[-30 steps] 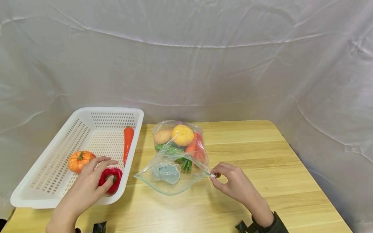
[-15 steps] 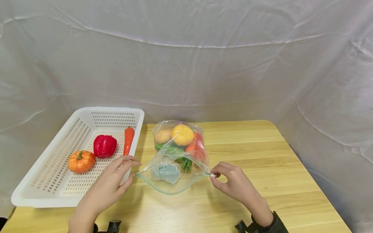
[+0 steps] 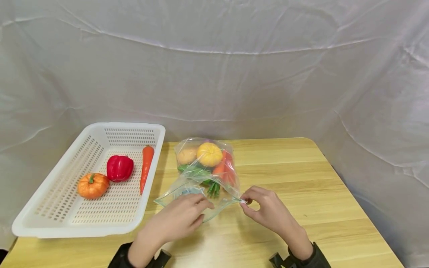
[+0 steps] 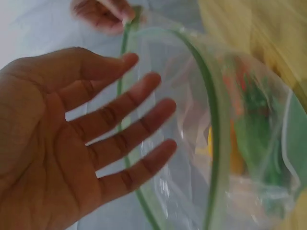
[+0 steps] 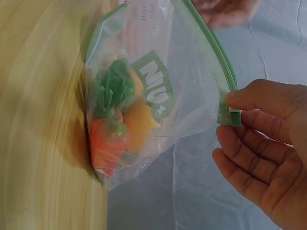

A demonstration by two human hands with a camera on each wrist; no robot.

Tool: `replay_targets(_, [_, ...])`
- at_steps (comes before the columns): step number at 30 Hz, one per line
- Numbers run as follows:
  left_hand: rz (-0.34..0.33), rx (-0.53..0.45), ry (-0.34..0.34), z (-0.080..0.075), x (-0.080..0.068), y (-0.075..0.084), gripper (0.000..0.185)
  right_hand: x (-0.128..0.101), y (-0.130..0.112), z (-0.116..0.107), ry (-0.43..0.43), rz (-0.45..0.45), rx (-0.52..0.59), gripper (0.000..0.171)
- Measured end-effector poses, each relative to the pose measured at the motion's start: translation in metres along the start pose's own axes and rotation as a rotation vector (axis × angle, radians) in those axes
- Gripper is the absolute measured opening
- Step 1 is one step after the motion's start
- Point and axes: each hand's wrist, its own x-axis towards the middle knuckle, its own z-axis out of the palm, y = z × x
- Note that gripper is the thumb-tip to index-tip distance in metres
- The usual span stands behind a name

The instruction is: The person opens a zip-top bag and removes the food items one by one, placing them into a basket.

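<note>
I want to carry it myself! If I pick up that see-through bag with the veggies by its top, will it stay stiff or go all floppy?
Probably floppy: the clear bag is thin, wrinkled film that sags around its load. It would likely hang bottom-heavy, since the vegetables are bunched at the closed end. The open mouth, whose corner the right hand pinches, might let things spill if tipped.

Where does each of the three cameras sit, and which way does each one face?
Head: worn high, looks forward and down at the table, white basket and zip bag; both hands show.
Left wrist: looks along the open left hand into the bag's mouth.
Right wrist: looks past the right hand, which pinches the bag's slider.
All three share the bag; each wrist view glimpses the other hand.
</note>
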Motion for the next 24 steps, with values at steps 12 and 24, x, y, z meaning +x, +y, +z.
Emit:
replay_targets(12, [-0.163,-0.025,-0.275,0.003,0.045,0.002,0.028,-0.004,-0.003,0.004,-0.036,-0.008,0.042,0.003])
replay_targets(24, [-0.36,-0.094,-0.461,0.004,0.073,-0.011,0.056,-0.007,-0.016,0.023,-0.142,-0.032,0.019,0.009])
